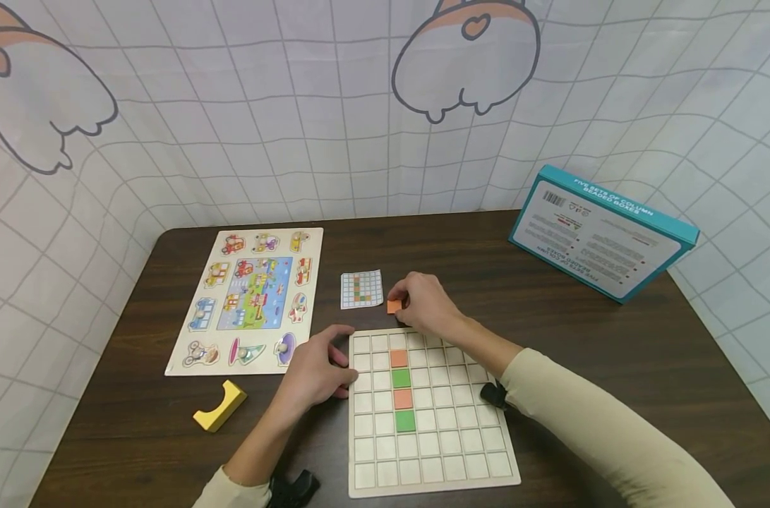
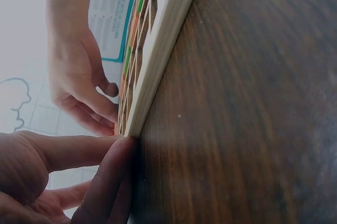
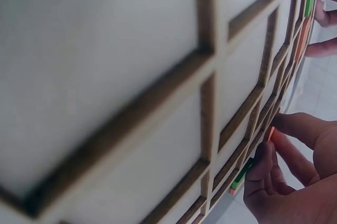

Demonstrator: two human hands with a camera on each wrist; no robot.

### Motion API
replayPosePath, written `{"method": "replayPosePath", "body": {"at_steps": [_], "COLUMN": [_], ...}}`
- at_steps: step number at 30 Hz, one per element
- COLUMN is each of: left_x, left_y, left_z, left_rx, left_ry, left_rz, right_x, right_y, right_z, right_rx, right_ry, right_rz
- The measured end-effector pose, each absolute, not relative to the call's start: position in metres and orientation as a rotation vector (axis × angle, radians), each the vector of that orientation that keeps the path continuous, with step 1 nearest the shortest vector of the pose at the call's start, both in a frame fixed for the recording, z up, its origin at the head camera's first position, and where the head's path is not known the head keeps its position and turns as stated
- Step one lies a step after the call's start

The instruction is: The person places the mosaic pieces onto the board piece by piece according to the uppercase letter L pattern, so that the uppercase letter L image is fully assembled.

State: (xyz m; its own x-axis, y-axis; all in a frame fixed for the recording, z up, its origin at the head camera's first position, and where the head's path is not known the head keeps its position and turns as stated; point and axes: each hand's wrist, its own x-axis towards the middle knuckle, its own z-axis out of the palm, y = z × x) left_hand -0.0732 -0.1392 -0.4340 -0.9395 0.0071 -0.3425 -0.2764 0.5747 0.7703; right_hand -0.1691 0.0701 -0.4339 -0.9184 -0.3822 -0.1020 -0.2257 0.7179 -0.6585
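Four square tiles, orange and green by turns, already fill one column of the pale wooden grid board (image 1: pixel 432 416) on the dark bench (image 1: pixel 613 353); most cells remain bare. The right hand (image 1: pixel 423 305) pinches a small orange square tile (image 1: pixel 394 306) just beyond the board's far edge, while the left hand (image 1: pixel 315 370) rests relaxed fingers on its left edge.

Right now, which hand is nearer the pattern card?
Right. The right hand holds an orange tile just beside the pattern card, apart from it. The left hand rests lower, on the grid board's left edge.
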Motion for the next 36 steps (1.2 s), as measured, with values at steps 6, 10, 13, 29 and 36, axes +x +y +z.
{"method": "replayPosePath", "body": {"at_steps": [6, 10, 13, 29, 36], "left_x": [-0.073, -0.073, -0.072, -0.073, -0.072], "left_y": [-0.140, -0.140, -0.140, -0.140, -0.140], "left_z": [-0.434, -0.433, -0.433, -0.433, -0.434], "left_rx": [-0.205, -0.197, -0.197, -0.203, -0.200], "left_ry": [2.508, 2.517, 2.513, 2.511, 2.508], "left_rz": [1.307, 1.304, 1.308, 1.306, 1.313], "right_x": [-0.167, -0.165, -0.163, -0.148, -0.138], "right_y": [0.072, 0.073, 0.075, 0.084, 0.088], "right_z": [-0.432, -0.431, -0.430, -0.421, -0.421], "right_rx": [-0.529, -0.556, -0.564, -0.566, -0.539], "right_ry": [2.708, 2.717, 2.719, 2.710, 2.710], "right_rz": [-1.004, -0.998, -0.998, -1.026, -1.021]}}
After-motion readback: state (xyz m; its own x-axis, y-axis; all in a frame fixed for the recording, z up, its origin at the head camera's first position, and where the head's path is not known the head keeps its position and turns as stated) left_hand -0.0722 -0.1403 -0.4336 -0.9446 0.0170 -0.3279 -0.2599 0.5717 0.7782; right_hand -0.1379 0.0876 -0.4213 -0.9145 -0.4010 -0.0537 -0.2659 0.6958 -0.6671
